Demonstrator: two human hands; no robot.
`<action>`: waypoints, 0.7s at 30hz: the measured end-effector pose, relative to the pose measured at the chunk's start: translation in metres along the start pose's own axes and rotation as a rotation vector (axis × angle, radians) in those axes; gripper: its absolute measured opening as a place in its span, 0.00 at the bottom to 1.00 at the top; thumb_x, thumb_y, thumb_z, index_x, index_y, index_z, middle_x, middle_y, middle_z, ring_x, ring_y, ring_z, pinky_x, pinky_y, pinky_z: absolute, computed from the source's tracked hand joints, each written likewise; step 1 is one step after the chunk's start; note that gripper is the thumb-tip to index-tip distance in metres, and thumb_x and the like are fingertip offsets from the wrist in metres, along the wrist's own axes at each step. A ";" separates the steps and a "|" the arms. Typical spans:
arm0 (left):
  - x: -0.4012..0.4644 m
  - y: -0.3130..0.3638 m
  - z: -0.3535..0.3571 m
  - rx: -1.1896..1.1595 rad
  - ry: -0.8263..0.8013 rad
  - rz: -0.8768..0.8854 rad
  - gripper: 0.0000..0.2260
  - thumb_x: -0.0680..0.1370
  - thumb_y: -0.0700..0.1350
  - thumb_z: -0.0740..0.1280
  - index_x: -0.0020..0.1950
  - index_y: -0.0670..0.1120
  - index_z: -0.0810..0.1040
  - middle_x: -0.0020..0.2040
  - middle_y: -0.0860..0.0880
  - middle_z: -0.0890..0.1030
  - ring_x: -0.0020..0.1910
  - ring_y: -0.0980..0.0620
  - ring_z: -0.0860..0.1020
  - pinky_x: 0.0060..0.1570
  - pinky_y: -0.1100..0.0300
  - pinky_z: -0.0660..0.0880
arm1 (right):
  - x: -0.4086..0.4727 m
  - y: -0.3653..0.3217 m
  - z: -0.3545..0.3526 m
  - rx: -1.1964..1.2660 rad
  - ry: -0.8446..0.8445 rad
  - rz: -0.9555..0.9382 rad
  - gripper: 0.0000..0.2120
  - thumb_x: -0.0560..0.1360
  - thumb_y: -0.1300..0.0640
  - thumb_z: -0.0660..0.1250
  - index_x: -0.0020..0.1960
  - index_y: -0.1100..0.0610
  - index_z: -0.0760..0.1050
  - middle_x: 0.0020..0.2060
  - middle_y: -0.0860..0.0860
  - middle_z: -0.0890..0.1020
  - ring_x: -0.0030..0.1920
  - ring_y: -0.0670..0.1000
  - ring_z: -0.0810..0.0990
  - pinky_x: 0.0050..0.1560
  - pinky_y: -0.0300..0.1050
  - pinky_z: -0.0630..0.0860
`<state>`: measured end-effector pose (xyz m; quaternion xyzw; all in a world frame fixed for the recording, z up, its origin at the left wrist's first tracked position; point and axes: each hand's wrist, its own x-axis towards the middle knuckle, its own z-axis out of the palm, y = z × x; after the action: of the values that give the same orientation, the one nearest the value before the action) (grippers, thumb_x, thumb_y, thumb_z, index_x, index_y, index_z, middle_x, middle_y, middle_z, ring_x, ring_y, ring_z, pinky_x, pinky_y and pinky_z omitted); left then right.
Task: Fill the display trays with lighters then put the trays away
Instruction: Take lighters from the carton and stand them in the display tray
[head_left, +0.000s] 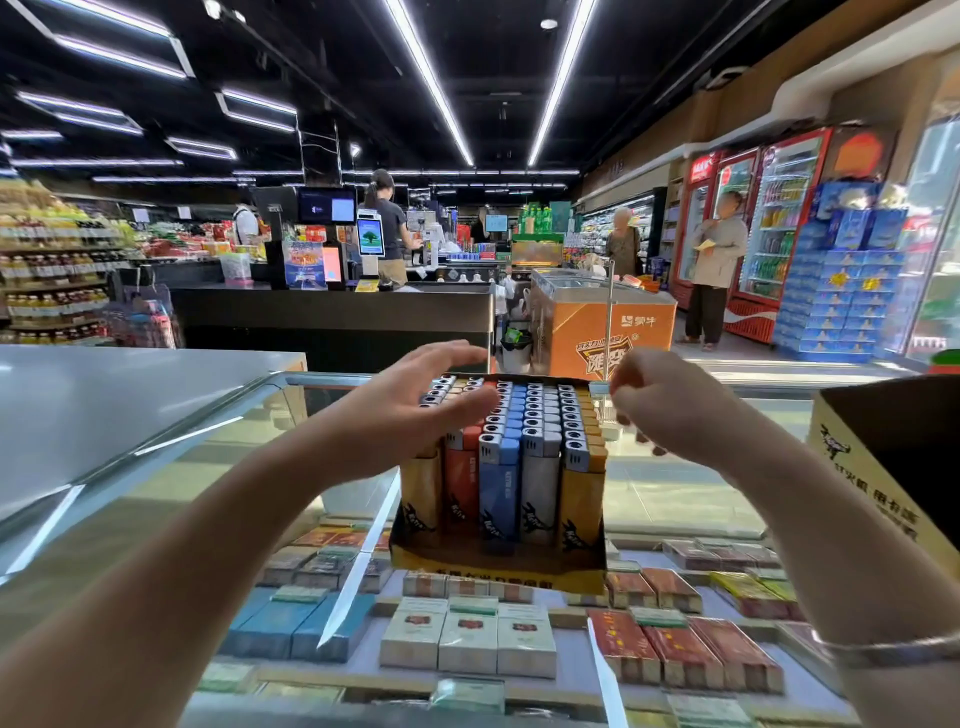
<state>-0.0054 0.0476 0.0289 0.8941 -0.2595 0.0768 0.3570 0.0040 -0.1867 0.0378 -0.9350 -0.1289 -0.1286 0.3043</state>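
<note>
A yellow and black cardboard display tray (498, 564) stands on the glass counter in front of me. It is packed with upright lighters (524, 457) in rows of yellow, red, blue and white. My left hand (415, 410) lies flat over the left rows, fingers straight and spread, resting on the lighter tops. My right hand (670, 405) hovers just to the right of the tray's far corner with its fingers curled. I cannot tell whether it holds anything.
A large open cardboard box (893, 457) with printed text stands at the right edge of the counter. Under the glass counter top (208, 467) lie rows of cigarette packs. Beyond are a checkout desk, an orange freezer, drink fridges and several people.
</note>
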 end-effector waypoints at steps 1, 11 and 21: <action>-0.001 -0.002 0.000 -0.030 0.010 -0.056 0.45 0.56 0.79 0.58 0.69 0.62 0.60 0.71 0.57 0.62 0.68 0.56 0.63 0.66 0.50 0.66 | -0.001 0.004 0.001 -0.044 -0.149 0.083 0.03 0.77 0.64 0.59 0.50 0.60 0.70 0.41 0.57 0.76 0.39 0.53 0.75 0.34 0.42 0.74; -0.010 -0.004 0.014 -0.385 0.073 -0.289 0.36 0.62 0.61 0.67 0.68 0.58 0.61 0.47 0.57 0.71 0.33 0.68 0.78 0.27 0.72 0.73 | -0.007 0.005 0.001 0.047 -0.801 0.005 0.25 0.67 0.63 0.74 0.53 0.41 0.68 0.50 0.34 0.73 0.51 0.35 0.70 0.49 0.29 0.65; -0.011 -0.034 -0.009 -0.378 0.304 -0.421 0.13 0.74 0.52 0.67 0.57 0.56 0.70 0.45 0.50 0.77 0.34 0.56 0.81 0.24 0.68 0.73 | -0.005 -0.002 0.048 0.391 -0.626 0.008 0.37 0.69 0.64 0.72 0.72 0.51 0.59 0.69 0.50 0.66 0.61 0.42 0.64 0.45 0.26 0.71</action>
<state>0.0034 0.0792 0.0119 0.8243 -0.0224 0.0844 0.5594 0.0066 -0.1574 -0.0004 -0.8537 -0.2341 0.1920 0.4236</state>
